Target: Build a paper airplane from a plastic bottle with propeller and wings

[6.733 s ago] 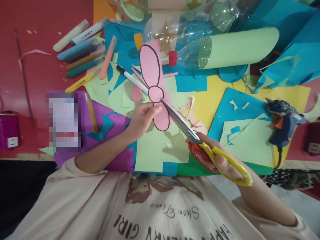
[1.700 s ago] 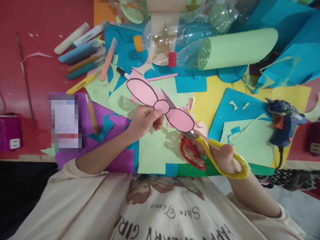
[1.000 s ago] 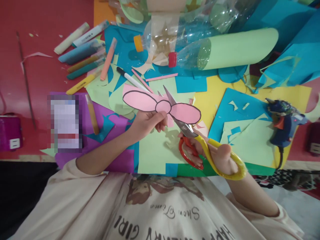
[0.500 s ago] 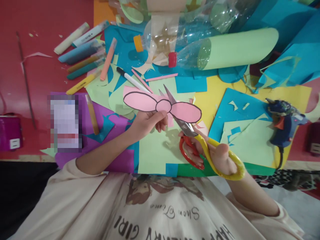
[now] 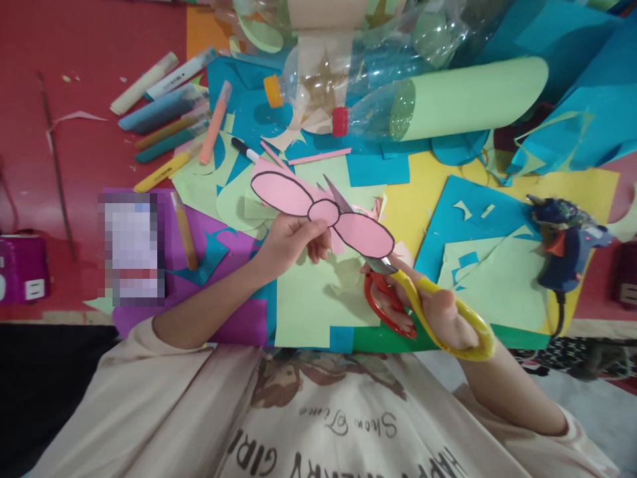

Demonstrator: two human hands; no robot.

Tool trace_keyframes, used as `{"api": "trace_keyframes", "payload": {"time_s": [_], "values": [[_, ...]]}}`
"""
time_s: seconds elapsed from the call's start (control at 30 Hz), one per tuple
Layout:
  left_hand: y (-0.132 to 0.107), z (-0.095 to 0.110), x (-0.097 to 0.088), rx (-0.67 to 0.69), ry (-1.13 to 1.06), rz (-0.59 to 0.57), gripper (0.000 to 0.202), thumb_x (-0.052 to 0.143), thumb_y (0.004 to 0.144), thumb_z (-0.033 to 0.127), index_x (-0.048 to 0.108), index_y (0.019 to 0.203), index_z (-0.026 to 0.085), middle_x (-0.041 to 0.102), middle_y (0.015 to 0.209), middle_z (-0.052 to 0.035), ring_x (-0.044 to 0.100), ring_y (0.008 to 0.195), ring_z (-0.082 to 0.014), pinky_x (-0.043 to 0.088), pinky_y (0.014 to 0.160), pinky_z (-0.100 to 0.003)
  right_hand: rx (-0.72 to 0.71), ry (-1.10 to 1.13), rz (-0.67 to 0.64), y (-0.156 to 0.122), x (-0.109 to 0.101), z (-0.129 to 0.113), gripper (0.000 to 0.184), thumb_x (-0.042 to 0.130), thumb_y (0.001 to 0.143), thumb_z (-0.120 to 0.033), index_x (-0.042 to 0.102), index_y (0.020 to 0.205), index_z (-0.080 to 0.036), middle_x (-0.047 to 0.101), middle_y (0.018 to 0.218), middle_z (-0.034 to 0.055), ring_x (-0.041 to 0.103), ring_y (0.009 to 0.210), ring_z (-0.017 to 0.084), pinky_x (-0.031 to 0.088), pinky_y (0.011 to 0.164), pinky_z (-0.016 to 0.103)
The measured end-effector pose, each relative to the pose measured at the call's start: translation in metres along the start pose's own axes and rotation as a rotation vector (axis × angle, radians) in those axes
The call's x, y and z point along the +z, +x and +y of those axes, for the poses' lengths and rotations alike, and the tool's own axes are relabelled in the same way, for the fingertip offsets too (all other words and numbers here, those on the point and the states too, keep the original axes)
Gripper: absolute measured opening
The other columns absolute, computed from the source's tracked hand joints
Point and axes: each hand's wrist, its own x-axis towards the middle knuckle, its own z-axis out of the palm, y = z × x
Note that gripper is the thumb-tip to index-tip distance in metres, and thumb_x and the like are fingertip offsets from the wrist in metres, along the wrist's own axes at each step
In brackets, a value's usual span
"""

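Observation:
A pink paper bow point(image 5: 365, 234) with black outlines is pinched at its round centre by my left hand point(image 5: 296, 242), thumb on top. Some uncut pink paper still borders its upper left loop. My right hand point(image 5: 442, 315) has its fingers in the red and yellow handles of a pair of scissors point(image 5: 413, 299). The blades pass behind the bow's right loop, and one tip point(image 5: 332, 189) shows above its centre. Beneath my hands lies a pale green sheet point(image 5: 303, 305).
Clear plastic bottles point(image 5: 368, 116), one wrapped in green paper, lie across the back. Several markers point(image 5: 154, 109) sit at the left, near a phone point(image 5: 132, 245). A blue glue gun point(image 5: 567, 252) rests at the right. Paper scraps point(image 5: 462, 210) are scattered about.
The bow has tilted clockwise, its right loop lower and its left loop higher. My right hand and the scissors have shifted slightly right, and the right loop covers more of the blades.

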Motion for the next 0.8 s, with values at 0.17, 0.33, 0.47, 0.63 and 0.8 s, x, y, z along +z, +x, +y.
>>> {"api": "trace_keyframes", "payload": {"time_s": [0.17,0.33,0.47,0.63,0.8], "values": [[-0.0001,0.0019,-0.0002,0.01,0.013,0.011,0.034,0.065,0.076,0.039,0.063,0.054,0.012,0.061,0.045,-0.0005,0.054,0.037,-0.0075,0.043,0.038,-0.017,0.031,0.033,0.023,-0.0043,-0.0009,0.0013,0.087,0.034,0.071,-0.088,0.044,0.127,-0.022,0.04,0.06,-0.0077,0.025,0.036,0.005,0.023,0.031,0.021],[0.0004,0.0012,-0.0007,0.026,0.027,0.023,0.031,0.064,0.076,0.036,0.063,0.056,0.012,0.062,0.046,-0.001,0.055,0.038,-0.0078,0.045,0.04,-0.017,0.032,0.053,0.033,-0.0043,-0.0007,0.0031,0.084,0.035,0.072,-0.087,0.046,0.124,-0.022,0.037,0.057,-0.0089,0.023,0.035,0.005,0.024,0.03,0.02],[0.0011,0.0005,-0.0014,0.048,0.046,0.02,0.031,0.063,0.077,0.036,0.063,0.056,0.012,0.062,0.047,-0.0014,0.055,0.039,-0.0077,0.046,0.041,-0.018,0.045,0.06,0.038,-0.0018,0.0019,0.0001,0.082,0.039,0.069,-0.088,0.047,0.118,-0.023,0.038,0.059,-0.0092,0.023,0.034,0.003,0.022,0.028,0.019],[0.0021,-0.002,-0.0029,0.087,0.044,0.01,0.031,0.061,0.079,0.034,0.062,0.056,0.013,0.063,0.049,-0.0014,0.055,0.039,-0.0075,0.045,0.04,-0.017,0.043,0.021,0.075,-0.0018,0.0025,-0.0029,0.081,0.041,0.068,-0.088,0.049,0.113,-0.021,0.039,0.058,-0.009,0.024,0.034,0.004,0.022,0.028,0.02],[0.0031,-0.0059,-0.005,0.1,0.063,0.012,0.031,0.059,0.081,0.032,0.061,0.056,0.013,0.064,0.05,-0.0016,0.056,0.039,-0.0077,0.045,0.04,-0.017,0.055,-0.008,0.077,-0.003,0.0012,-0.0056,0.079,0.043,0.067,-0.089,0.051,0.11,-0.024,0.039,0.056,-0.0089,0.024,0.035,0.005,0.023,0.029,0.021]]}}
